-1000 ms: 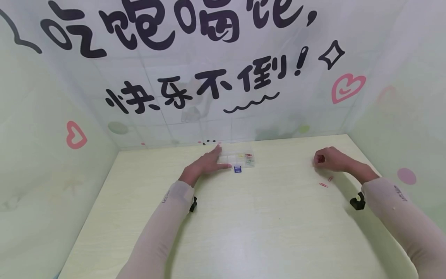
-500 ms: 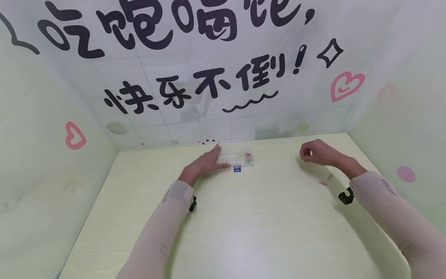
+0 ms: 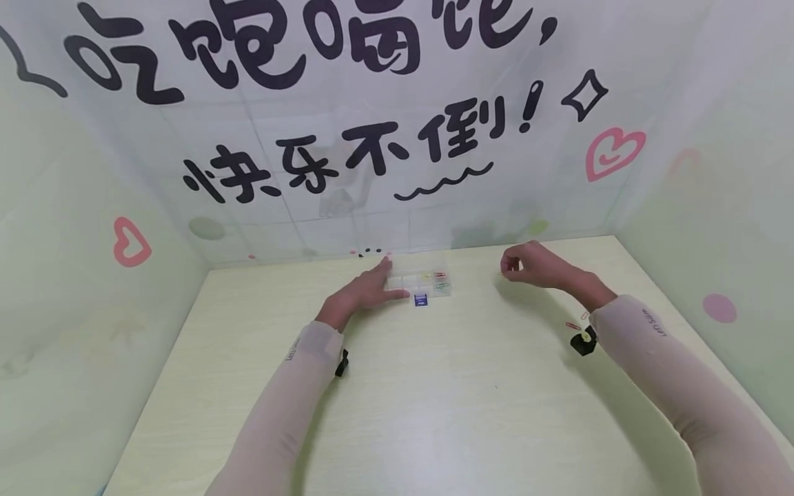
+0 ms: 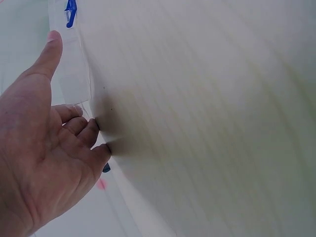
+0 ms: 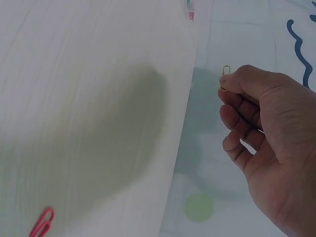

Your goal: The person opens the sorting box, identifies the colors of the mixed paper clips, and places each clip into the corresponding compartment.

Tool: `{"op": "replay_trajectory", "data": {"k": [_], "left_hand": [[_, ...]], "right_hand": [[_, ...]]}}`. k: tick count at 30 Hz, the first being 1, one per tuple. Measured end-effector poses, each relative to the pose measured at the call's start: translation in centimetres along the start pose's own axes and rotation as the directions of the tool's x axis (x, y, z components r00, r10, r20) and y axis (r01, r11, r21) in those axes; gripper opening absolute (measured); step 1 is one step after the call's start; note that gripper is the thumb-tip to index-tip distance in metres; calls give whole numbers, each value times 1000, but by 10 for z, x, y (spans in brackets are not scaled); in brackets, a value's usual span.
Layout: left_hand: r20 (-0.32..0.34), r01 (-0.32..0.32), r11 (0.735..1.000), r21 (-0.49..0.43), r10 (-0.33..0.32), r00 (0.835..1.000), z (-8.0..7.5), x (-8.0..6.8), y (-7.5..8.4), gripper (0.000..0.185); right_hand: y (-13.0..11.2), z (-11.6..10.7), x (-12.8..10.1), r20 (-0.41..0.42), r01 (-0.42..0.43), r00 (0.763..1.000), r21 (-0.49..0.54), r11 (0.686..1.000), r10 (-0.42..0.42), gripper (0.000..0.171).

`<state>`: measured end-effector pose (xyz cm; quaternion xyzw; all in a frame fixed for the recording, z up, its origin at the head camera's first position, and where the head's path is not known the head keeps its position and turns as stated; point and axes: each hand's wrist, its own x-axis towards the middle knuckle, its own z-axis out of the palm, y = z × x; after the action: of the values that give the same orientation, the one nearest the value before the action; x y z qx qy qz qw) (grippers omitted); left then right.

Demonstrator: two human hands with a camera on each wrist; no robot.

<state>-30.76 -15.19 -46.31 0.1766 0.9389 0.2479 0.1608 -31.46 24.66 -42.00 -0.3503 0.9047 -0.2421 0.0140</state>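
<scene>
Fingers, right: the right hand [image 3: 535,266] is raised above the table [image 3: 434,413], fingertips [image 5: 232,85] pinched together on a small gold paper clip [image 5: 225,78], the other fingers curled under.
Fingers, left: the left hand [image 3: 366,289] lies flat, fingers straight and slightly spread, thumb [image 4: 49,52] laid along the near wall of the clear compartment box [image 3: 422,281]; it steadies the box rather than gripping it.
Box: at the far middle of the table, touching the left hand; several coloured clips sit in its right-hand cells, and a blue latch [image 3: 422,299] shows on its near edge.
Clip in hand: in the air, to the right of the box and apart from it.
Loose clips: red ones [image 3: 573,325] lie on the table near the right forearm; one [image 5: 42,223] shows in the right wrist view.
Step in hand: by my reading, the carry, with the clip lifted but not yet at the box.
Next move calls for: bringing the pinch over a cell, low enough that the light clip drops inside, while the left hand keeps the box from sliding.
</scene>
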Motion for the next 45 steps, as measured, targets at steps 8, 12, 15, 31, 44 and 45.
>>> {"op": "replay_trajectory", "data": {"k": [8,12,15,31,44,45], "left_hand": [[-3,10,1000,8,-10,1000,2,0,-2,109],[-1,9,1000,20,-9,1000,1,0,-2,109],[0,9,1000,25,-9,1000,1,0,-2,109],[0,21,1000,21,-21,1000,-1,0,0,108],[-6,22,999,23,-22,1000,-1,1,2,109],[-9,21,1000,23,-21,1000,-1,1,2,109]], "right_hand": [[-18,8,23,0,18,1000,10,1000,-18,13],[-28,13,34,-9,29,1000,10,1000,-29,12],[-34,19,43,-15,31,999,7,999,-31,10],[-58,51,83,-42,21,999,29,999,-20,3],[-63,73,103,-9,-65,998,54,996,66,4],[-63,74,104,-7,-69,998,56,996,69,5]]}}
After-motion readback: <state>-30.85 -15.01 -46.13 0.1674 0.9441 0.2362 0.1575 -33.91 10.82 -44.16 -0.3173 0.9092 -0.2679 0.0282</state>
